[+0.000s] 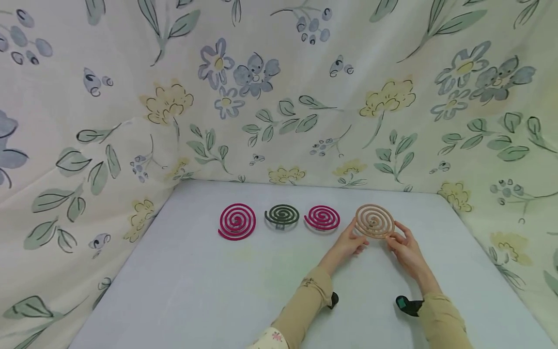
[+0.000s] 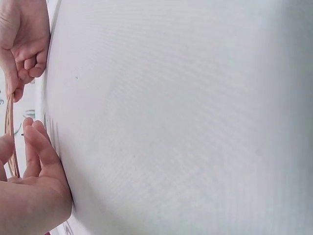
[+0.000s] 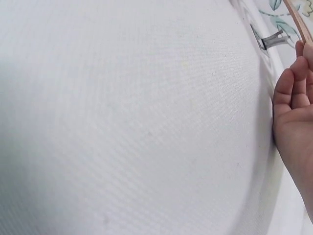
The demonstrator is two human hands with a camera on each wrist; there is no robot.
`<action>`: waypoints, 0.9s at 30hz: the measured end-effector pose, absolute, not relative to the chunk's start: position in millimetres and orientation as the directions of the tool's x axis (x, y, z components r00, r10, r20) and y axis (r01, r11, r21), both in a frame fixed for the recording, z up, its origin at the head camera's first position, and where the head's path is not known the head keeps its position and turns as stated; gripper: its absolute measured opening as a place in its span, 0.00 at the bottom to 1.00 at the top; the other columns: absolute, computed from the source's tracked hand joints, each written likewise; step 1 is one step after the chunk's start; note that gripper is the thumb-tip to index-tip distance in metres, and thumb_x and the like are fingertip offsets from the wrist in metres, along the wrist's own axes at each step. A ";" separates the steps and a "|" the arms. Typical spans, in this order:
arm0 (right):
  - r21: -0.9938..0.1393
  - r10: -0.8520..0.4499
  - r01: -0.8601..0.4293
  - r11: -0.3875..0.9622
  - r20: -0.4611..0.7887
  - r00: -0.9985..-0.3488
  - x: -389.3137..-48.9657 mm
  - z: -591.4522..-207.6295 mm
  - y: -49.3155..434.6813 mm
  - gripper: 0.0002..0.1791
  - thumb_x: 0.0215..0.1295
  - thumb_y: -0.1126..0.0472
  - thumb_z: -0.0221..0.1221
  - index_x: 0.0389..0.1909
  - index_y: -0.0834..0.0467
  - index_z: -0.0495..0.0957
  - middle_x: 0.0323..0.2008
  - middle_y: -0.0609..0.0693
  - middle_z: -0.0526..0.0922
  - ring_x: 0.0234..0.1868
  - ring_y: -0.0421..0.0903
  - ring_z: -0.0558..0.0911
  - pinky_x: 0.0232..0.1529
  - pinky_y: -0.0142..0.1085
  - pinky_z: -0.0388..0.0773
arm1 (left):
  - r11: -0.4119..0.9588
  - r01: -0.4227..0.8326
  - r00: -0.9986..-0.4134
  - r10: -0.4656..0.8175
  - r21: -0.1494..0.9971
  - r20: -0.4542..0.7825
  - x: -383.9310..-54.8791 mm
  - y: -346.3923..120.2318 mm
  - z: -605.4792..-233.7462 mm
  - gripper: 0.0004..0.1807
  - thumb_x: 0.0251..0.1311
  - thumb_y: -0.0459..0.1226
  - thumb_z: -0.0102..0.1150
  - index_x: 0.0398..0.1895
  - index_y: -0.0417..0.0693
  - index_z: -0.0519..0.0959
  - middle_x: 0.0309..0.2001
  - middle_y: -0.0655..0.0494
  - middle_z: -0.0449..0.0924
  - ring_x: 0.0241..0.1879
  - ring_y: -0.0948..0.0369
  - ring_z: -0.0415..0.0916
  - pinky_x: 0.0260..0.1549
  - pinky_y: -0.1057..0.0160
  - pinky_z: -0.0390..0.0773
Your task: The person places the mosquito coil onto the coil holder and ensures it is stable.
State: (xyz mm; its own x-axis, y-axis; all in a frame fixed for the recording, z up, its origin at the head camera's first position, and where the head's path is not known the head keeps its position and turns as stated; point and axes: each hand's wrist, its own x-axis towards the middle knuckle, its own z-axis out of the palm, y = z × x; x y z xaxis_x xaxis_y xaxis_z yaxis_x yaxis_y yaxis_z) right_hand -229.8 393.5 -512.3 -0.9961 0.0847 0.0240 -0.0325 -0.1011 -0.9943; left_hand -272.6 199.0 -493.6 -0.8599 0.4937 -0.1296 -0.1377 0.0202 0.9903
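Observation:
A tan mosquito coil (image 1: pixel 374 221) is held between both hands at the right of the row in the head view. My left hand (image 1: pixel 348 241) pinches its left edge, and my right hand (image 1: pixel 406 249) grips the lower right edge. Seen edge-on in the left wrist view, the thin coil (image 2: pixel 11 132) spans from the left hand (image 2: pixel 41 183) below to the right hand (image 2: pixel 27 41) above. Beyond the right hand (image 3: pixel 296 117), the right wrist view shows a small metal stand (image 3: pixel 275 40) near the coil (image 3: pixel 297 19); whether they touch I cannot tell.
Left of the held coil stand a magenta coil (image 1: pixel 322 218), a dark green coil (image 1: pixel 282 214) on a small metal stand (image 1: pixel 280 226), and another magenta coil (image 1: pixel 237 222). They are along the back of the white table (image 1: pixel 196 291). A floral cloth (image 1: pixel 279 150) hangs behind and beside it.

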 end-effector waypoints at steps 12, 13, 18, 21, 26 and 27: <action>-1.000 0.134 -0.013 -0.022 0.010 -0.991 -231.9 -515.5 394.9 0.35 0.68 0.67 0.52 0.70 0.58 0.46 0.32 0.32 0.78 0.31 0.29 0.74 0.32 0.22 0.72 | 0.060 -0.164 -0.863 0.474 0.985 -0.172 -278.4 203.2 -497.6 0.36 0.67 0.33 0.49 0.75 0.56 0.49 0.43 0.36 0.83 0.18 0.68 0.66 0.18 0.75 0.67; -1.000 0.135 -0.011 -0.006 0.010 -0.991 -231.9 -515.3 395.1 0.36 0.68 0.67 0.52 0.71 0.60 0.44 0.32 0.32 0.78 0.32 0.28 0.74 0.33 0.22 0.72 | 0.055 -0.166 -0.863 0.474 0.985 -0.172 -278.7 203.6 -498.4 0.35 0.67 0.32 0.49 0.75 0.55 0.49 0.43 0.35 0.83 0.18 0.69 0.66 0.18 0.75 0.67; -1.000 0.139 0.024 0.015 -0.022 -0.990 -232.9 -515.3 397.3 0.39 0.68 0.65 0.53 0.73 0.62 0.41 0.33 0.31 0.77 0.33 0.27 0.74 0.34 0.21 0.72 | 0.054 -0.179 -0.864 0.468 0.982 -0.183 -278.9 204.5 -497.9 0.35 0.67 0.32 0.50 0.75 0.54 0.50 0.43 0.35 0.82 0.18 0.69 0.67 0.18 0.76 0.68; -0.997 0.143 0.056 0.052 -0.048 -0.989 -233.8 -514.6 398.5 0.40 0.69 0.63 0.53 0.73 0.62 0.40 0.33 0.30 0.76 0.34 0.27 0.74 0.35 0.22 0.72 | 0.077 -0.174 -0.868 0.459 0.982 -0.190 -278.6 205.2 -496.5 0.35 0.67 0.32 0.50 0.75 0.55 0.50 0.42 0.35 0.83 0.18 0.69 0.67 0.17 0.76 0.67; -0.992 0.146 0.097 0.079 -0.085 -0.986 -233.3 -511.2 397.7 0.41 0.70 0.62 0.52 0.73 0.63 0.38 0.33 0.31 0.74 0.34 0.28 0.72 0.36 0.22 0.71 | 0.104 -0.174 -0.867 0.456 0.979 -0.202 -278.1 205.5 -496.5 0.35 0.67 0.32 0.50 0.75 0.56 0.50 0.41 0.38 0.83 0.18 0.68 0.67 0.17 0.75 0.67; -0.992 0.146 0.101 0.080 -0.088 -0.985 -232.9 -510.8 397.4 0.41 0.70 0.62 0.52 0.73 0.64 0.37 0.33 0.31 0.74 0.34 0.28 0.72 0.36 0.22 0.71 | 0.101 -0.178 -0.866 0.457 0.979 -0.205 -278.0 205.5 -496.4 0.35 0.67 0.32 0.50 0.75 0.56 0.50 0.41 0.37 0.83 0.19 0.68 0.67 0.17 0.75 0.67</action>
